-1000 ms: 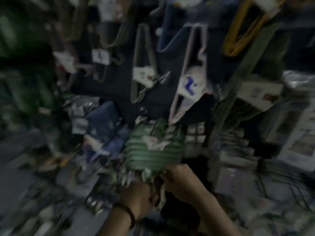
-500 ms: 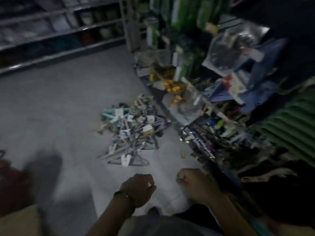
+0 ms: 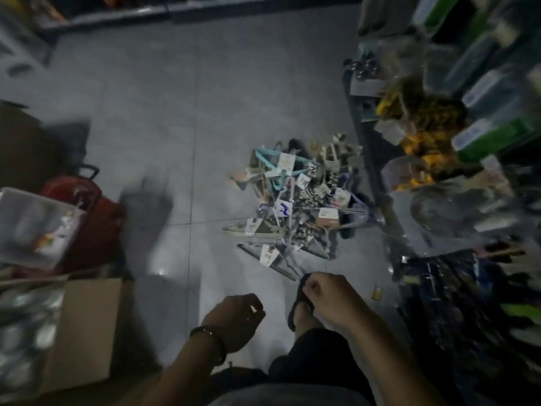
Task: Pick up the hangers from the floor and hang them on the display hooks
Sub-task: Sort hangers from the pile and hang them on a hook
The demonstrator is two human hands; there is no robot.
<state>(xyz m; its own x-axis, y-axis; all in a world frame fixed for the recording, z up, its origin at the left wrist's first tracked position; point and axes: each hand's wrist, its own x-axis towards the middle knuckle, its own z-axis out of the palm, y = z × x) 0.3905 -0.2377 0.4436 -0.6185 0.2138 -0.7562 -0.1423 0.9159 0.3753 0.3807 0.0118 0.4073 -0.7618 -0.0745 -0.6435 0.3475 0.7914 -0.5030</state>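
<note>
Progress is judged incomplete, with most of the work outstanding. The heap of hangers (image 3: 298,206) lies tangled on the grey floor (image 3: 175,112) just off frame centre toward 3 o'clock, close against the foot of the display rack (image 3: 439,171), which runs from 1 to 4 o'clock. No display hooks can be made out in the blur, so the number already hung cannot be confirmed. The left hand (image 3: 237,320), at 6 o'clock, has its fingers curled in. A pale glint at the fingertips may be a nail or a scrap, and I cannot tell which. The right hand (image 3: 328,297), at 5 o'clock, is clenched with nothing seen in it, near the heap but not touching it. A cardboard box (image 3: 85,326) sits at 8 o'clock and a red basket (image 3: 96,218) at 9 o'clock.
</note>
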